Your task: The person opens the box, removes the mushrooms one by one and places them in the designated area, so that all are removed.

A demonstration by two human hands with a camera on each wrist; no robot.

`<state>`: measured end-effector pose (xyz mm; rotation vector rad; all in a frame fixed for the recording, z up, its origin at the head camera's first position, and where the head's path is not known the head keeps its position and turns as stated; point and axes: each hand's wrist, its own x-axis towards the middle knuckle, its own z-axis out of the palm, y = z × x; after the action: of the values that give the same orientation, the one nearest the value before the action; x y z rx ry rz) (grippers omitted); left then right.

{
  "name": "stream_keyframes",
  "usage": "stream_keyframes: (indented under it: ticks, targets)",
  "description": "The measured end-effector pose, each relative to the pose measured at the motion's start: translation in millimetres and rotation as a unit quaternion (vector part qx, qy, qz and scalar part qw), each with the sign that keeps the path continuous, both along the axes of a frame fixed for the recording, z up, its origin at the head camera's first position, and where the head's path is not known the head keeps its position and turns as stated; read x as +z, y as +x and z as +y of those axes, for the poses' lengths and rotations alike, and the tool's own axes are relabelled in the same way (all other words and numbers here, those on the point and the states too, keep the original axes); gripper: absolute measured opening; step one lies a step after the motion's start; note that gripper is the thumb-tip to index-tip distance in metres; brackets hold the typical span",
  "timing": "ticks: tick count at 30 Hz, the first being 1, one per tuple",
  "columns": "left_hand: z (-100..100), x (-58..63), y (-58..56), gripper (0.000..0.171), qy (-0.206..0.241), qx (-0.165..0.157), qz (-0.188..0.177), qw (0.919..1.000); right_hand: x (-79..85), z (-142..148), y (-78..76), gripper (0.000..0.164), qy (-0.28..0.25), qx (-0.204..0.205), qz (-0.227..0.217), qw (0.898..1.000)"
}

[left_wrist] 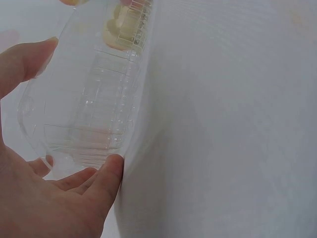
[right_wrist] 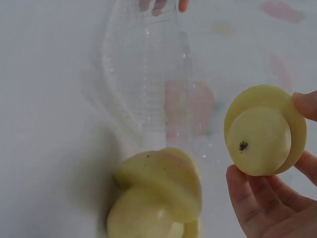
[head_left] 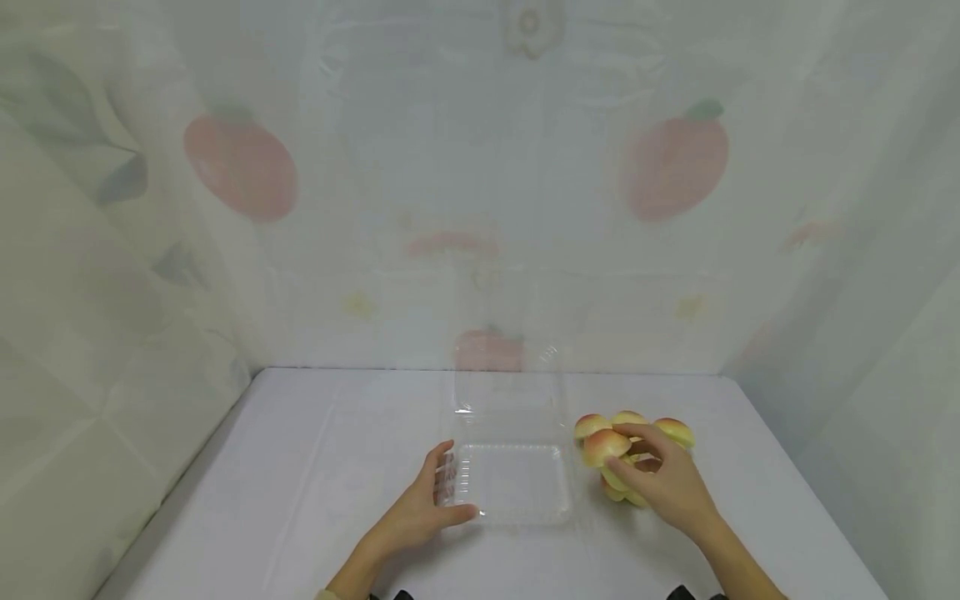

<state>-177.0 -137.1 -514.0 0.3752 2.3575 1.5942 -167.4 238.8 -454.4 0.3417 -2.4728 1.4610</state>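
Note:
My left hand (head_left: 412, 515) grips the left end of a clear plastic clamshell box (head_left: 517, 487), thumb over the near rim and fingers along the side. The box stands open on the table, its clear lid (head_left: 543, 392) raised behind it. Over a pile at the right, my right hand (head_left: 675, 487) pinches a yellow, red-blushed apple (head_left: 606, 447) between thumb and fingers. In the right wrist view, the held apple (right_wrist: 260, 141) shows its pale underside with a dark calyx spot. Several similar apples (right_wrist: 148, 208) lie just below it, partly hidden by the hand in the head view.
A white table (head_left: 337, 475) carries the box and the apples. Pale curtains with printed fruit (head_left: 678, 167) hang behind and at both sides. The apple pile sits close to the box's right side, with one apple (head_left: 675, 432) at its far right.

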Motion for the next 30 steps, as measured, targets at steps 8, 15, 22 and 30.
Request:
stream_keyframes:
  ticks: [8, 15, 22, 30]
  targets:
    - [0.1, -0.2, 0.2, 0.106, -0.011, 0.009, 0.008, 0.9999, -7.9, 13.9, 1.5, 0.044, 0.010, -0.014, -0.009, 1.000]
    - [0.4, -0.2, -0.2, 0.106, -0.007, 0.008, 0.008, 0.9999, -13.4, 27.2, 2.0, 0.043, 0.016, -0.032, -0.005, 0.999]
    - [0.4, -0.6, -1.2, 0.106, 0.000, 0.007, 0.004, 1.0000, -21.9, 40.4, 0.9, 0.043, 0.014, -0.048, 0.003, 0.999]
    - [-0.4, -1.4, -1.1, 0.106, 0.009, 0.002, 0.001, 1.0000, -25.4, 52.4, 0.6, 0.045, 0.010, -0.071, -0.015, 0.997]
